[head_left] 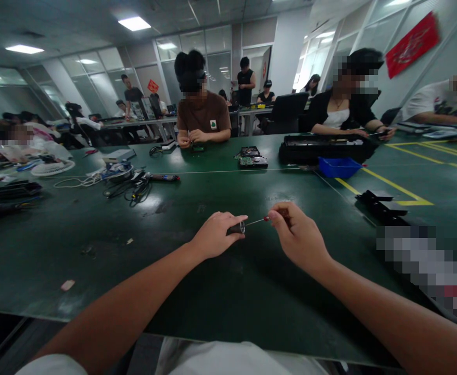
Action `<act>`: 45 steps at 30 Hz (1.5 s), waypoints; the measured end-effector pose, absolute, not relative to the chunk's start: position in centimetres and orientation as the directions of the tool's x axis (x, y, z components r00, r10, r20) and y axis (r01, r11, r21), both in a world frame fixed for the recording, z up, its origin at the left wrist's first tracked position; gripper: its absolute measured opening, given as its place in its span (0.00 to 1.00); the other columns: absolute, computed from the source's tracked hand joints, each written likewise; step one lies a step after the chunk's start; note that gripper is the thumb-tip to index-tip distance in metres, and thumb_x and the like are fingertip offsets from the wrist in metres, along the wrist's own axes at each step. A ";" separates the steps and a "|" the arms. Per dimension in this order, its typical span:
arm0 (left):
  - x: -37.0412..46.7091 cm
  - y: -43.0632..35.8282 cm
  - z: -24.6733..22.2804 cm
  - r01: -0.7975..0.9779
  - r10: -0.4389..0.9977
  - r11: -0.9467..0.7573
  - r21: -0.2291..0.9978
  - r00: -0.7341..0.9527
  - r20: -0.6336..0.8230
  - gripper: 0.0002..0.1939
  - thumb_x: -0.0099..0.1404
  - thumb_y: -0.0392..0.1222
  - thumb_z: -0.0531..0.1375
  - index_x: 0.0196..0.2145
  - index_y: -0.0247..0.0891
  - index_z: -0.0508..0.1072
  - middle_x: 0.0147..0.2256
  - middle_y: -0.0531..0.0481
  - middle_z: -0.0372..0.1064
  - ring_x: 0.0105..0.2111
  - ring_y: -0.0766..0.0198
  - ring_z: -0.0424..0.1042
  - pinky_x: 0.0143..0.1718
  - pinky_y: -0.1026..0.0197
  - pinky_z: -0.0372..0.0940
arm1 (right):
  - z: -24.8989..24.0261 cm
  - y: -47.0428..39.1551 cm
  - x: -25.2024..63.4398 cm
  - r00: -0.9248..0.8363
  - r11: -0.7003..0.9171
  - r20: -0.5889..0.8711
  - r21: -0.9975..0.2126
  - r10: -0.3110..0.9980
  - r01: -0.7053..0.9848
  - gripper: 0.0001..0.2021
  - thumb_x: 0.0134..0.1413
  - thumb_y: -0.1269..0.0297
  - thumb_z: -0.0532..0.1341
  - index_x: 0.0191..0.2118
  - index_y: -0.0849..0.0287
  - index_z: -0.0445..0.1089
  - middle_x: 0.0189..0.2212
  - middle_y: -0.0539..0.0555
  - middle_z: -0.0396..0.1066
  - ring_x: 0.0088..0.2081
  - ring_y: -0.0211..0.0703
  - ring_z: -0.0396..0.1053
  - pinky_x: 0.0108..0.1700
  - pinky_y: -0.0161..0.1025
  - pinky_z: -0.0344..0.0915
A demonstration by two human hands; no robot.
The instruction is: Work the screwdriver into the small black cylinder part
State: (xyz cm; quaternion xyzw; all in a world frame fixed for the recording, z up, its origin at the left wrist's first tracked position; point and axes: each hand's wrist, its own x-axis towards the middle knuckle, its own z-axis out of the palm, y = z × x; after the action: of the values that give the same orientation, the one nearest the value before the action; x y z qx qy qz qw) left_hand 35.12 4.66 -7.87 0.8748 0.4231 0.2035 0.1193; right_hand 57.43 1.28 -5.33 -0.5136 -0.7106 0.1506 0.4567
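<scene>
My left hand (219,234) is closed around a small dark cylindrical part (235,228) whose round, lighter end faces right. Across from it, my right hand (296,232) grips a screwdriver (266,219) by its handle, with a bit of red showing at the front. The thin metal shaft points left toward the round end of the cylinder. Whether the tip touches it I cannot tell. Both hands are just above the green table (197,291).
Tangled cables (135,182) lie at the left back. A circuit board assembly (253,157), a long black housing (326,148) and a blue bin (338,166) stand farther back. Near my right arm lies a long black part (384,208). A co-worker (203,114) sits opposite.
</scene>
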 end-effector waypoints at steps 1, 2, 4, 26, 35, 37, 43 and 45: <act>35.1 4.6 -7.9 0.691 0.789 -0.613 0.384 0.559 0.255 0.26 0.67 0.46 0.63 0.62 0.45 0.67 0.47 0.48 0.72 0.48 0.57 0.69 0.56 0.50 0.61 | -5.3 1.2 57.4 -0.056 0.426 0.493 -0.681 0.868 0.596 0.11 0.66 0.55 0.55 0.39 0.56 0.68 0.30 0.53 0.75 0.29 0.45 0.73 0.32 0.40 0.64; 35.1 4.6 -7.9 0.690 0.790 -0.612 0.386 0.558 0.255 0.26 0.68 0.46 0.63 0.62 0.45 0.67 0.47 0.48 0.72 0.48 0.57 0.69 0.56 0.50 0.61 | -5.2 1.2 57.4 -0.058 0.424 0.492 -0.679 0.869 0.600 0.11 0.66 0.56 0.55 0.39 0.56 0.68 0.30 0.53 0.75 0.29 0.45 0.73 0.32 0.40 0.64; 35.1 4.6 -7.8 0.690 0.791 -0.610 0.389 0.554 0.257 0.26 0.68 0.46 0.63 0.62 0.45 0.67 0.47 0.48 0.72 0.48 0.56 0.68 0.56 0.50 0.60 | -5.2 1.1 57.4 -0.062 0.418 0.485 -0.674 0.872 0.610 0.10 0.66 0.56 0.55 0.39 0.56 0.68 0.29 0.53 0.75 0.29 0.44 0.73 0.31 0.40 0.63; 35.0 4.6 -7.9 0.688 0.794 -0.605 0.401 0.560 0.238 0.26 0.67 0.47 0.63 0.62 0.45 0.67 0.48 0.47 0.72 0.49 0.55 0.69 0.56 0.51 0.61 | -5.1 1.0 57.4 -0.102 0.444 0.477 -0.689 0.873 0.574 0.10 0.67 0.56 0.54 0.39 0.56 0.66 0.30 0.54 0.74 0.31 0.45 0.72 0.32 0.41 0.64; 35.0 4.6 -8.1 0.675 0.788 -0.610 0.414 0.572 0.228 0.27 0.67 0.46 0.63 0.62 0.46 0.67 0.48 0.46 0.71 0.49 0.55 0.68 0.55 0.50 0.61 | -5.5 1.1 57.6 -0.122 0.450 0.463 -0.711 0.878 0.540 0.10 0.66 0.55 0.56 0.42 0.55 0.68 0.32 0.53 0.74 0.33 0.45 0.73 0.35 0.42 0.66; 35.1 4.5 -8.0 0.679 0.788 -0.609 0.410 0.577 0.216 0.27 0.67 0.46 0.63 0.62 0.46 0.67 0.48 0.46 0.72 0.49 0.55 0.69 0.55 0.50 0.61 | -5.7 1.1 57.7 -0.103 0.438 0.452 -0.743 0.886 0.506 0.11 0.65 0.54 0.57 0.45 0.55 0.68 0.33 0.53 0.74 0.34 0.46 0.74 0.35 0.42 0.67; 35.1 4.7 -8.0 0.681 0.785 -0.613 0.400 0.584 0.207 0.26 0.66 0.46 0.63 0.61 0.45 0.68 0.48 0.46 0.72 0.49 0.55 0.69 0.56 0.50 0.61 | -5.6 1.0 57.6 -0.162 0.438 0.420 -0.731 0.893 0.523 0.12 0.67 0.55 0.55 0.44 0.55 0.71 0.32 0.53 0.76 0.33 0.45 0.74 0.34 0.42 0.67; 35.1 4.7 -8.1 0.682 0.786 -0.612 0.400 0.581 0.212 0.26 0.66 0.46 0.64 0.61 0.46 0.68 0.48 0.46 0.72 0.49 0.55 0.69 0.56 0.50 0.61 | -5.5 0.9 57.6 -0.164 0.446 0.428 -0.727 0.889 0.521 0.12 0.67 0.55 0.54 0.44 0.55 0.70 0.33 0.53 0.76 0.34 0.45 0.75 0.36 0.42 0.68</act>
State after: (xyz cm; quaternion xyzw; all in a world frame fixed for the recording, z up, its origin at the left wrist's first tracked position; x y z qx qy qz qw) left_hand 35.12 4.73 -8.15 0.8782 0.4178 0.1869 0.1388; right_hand 57.55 0.91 -5.48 -0.4811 -0.7326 0.2129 0.4319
